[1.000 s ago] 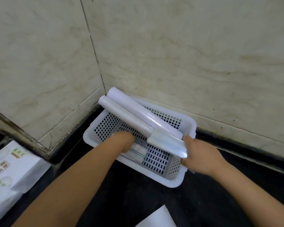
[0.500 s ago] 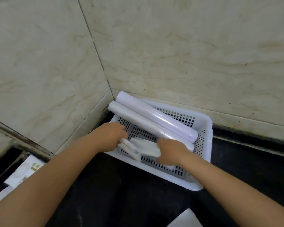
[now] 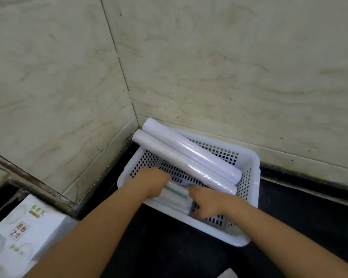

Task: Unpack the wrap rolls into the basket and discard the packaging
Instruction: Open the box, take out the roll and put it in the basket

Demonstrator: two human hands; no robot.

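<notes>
Since the earlier frame both hands had drawn closer together over the flat white packet [image 3: 176,195] in the near part of the basket [image 3: 249,197], and the white carton [image 3: 26,231] with green print had come back into view at the lower left. The left hand [image 3: 152,182] lay on the packet's left end with fingers curled down onto it; its grip seemed closed on the packet, though the fingertips were hidden. The right hand [image 3: 206,201] pressed against the packet's right end, forefinger stretched along its top edge; whether that grip clasped the packet or only rested on it I could not tell. Two wrap rolls lay side by side in the perforated white basket, slanting from the far left corner toward the right wall. The pale violet roll [image 3: 191,151] was farther back, the whitish roll [image 3: 186,165] touching it on the near side. Both rolls' far ends stuck out over the basket's rim. The basket stood on the black counter [image 3: 169,247] in the corner of the marbled tile walls [image 3: 229,67].
</notes>
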